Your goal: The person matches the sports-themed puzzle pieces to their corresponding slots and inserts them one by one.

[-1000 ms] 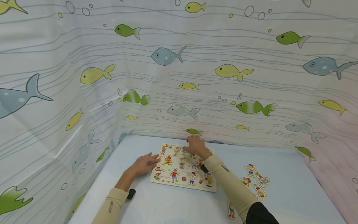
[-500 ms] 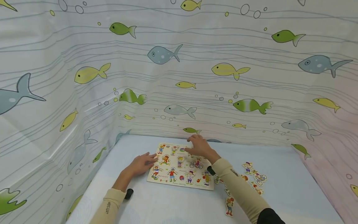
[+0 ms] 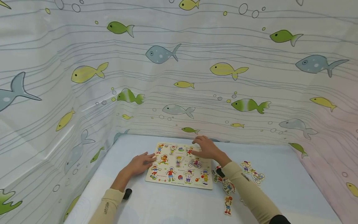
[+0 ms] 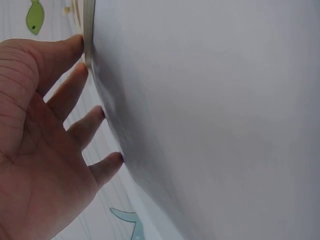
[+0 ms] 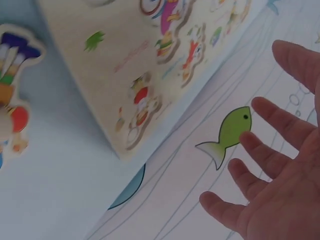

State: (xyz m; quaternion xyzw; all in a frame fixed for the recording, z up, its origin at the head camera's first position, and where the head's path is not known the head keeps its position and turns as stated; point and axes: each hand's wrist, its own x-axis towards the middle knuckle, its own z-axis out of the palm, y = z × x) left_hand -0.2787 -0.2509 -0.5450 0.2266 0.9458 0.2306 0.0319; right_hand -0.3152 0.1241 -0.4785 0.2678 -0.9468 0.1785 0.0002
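Note:
A cream puzzle board (image 3: 166, 151) printed with sporting children lies on the table. My left hand (image 3: 140, 164) touches its left edge; in the left wrist view that hand's (image 4: 40, 135) thumb and index finger meet the edge, with the other fingertips at the table's surface. Above the board's upper right part hovers my right hand (image 3: 208, 147), fingers spread. From the right wrist, the hand (image 5: 280, 200) appears apart from the board (image 5: 95, 75), where child-shaped recesses show. Nothing is visible in the right hand. Right of the board lies a basketball-player puzzle piece (image 3: 227, 205).
More puzzle pieces lie beside the right forearm, including a cluster (image 3: 229, 186), a child in a cap (image 3: 246, 166) and a cyclist (image 3: 257, 177). The forearm hides part of this area. A fish-printed curtain (image 3: 156, 93) encloses the table's (image 3: 173, 205) back and sides.
My right hand has moved rightward over the board, exposing more of its top row and more loose pieces. The left hand keeps its place at the edge. The head view has shifted slightly.

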